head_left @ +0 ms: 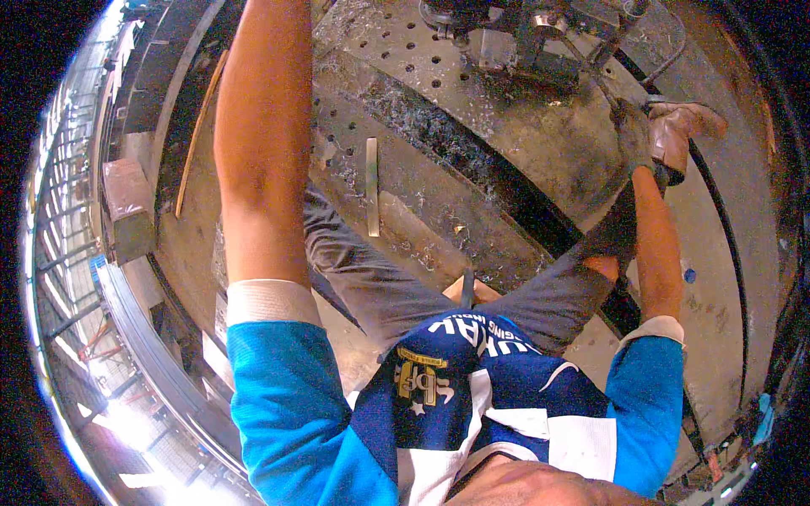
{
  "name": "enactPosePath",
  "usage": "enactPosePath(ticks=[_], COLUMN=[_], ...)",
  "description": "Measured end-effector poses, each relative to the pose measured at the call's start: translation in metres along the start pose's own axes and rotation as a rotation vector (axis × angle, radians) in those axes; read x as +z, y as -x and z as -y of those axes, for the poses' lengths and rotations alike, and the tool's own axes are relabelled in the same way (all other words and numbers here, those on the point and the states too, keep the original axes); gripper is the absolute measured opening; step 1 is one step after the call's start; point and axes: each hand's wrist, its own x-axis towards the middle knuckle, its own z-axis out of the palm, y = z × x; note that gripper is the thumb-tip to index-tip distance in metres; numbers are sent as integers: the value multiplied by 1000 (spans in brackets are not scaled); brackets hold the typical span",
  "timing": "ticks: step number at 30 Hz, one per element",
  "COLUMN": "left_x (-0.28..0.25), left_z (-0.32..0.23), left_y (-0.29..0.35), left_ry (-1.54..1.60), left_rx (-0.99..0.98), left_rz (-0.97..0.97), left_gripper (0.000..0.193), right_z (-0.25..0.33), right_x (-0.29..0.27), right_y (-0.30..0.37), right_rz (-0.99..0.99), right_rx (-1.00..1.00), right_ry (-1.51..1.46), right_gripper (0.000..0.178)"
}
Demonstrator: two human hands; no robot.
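Observation:
My left forearm (pixel 266 126) stretches up past the top edge, so the hand at its end is outside the picture. At the upper right my right hand (pixel 633 135), in a dull grey-green glove, is closed round the lower end of a long metal bar (pixel 584 63). The bar slants up to the left, toward a round bright metal part (pixel 548 20) on a dark machine fixture (pixel 515 51). Whether the bar is joined to that part I cannot tell. A brown boot (pixel 672 139) is just right of the glove.
Metal shavings lie over a steel plate with holes (pixel 396 51) and along a dark slot (pixel 498 190). A flat metal strip (pixel 372 185) rests between my legs. On the right, a black cable (pixel 724 219) curves along the floor. A box (pixel 126 190) stands at the left.

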Motion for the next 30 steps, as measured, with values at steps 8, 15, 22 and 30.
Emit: enactPosePath(ticks=[8, 15, 22, 30], left_x=[-11, -48, -14, -38], left_z=[-4, -6, 11, -3], left_y=[-2, 11, 7, 8], left_ry=[37, -28, 57, 21], left_rx=[-6, -22, -21, -25], left_rz=[28, 24, 84, 63], left_gripper=[74, 71, 68, 64], right_z=[32, 98, 32, -9], right_x=[-43, -120, -111, -117], right_y=[20, 7, -4, -18], right_rz=[-32, 143, -200, 22], right_rx=[-114, 200, -309, -258], right_ry=[397, 246, 819, 471], right_gripper=[28, 35, 39, 39])
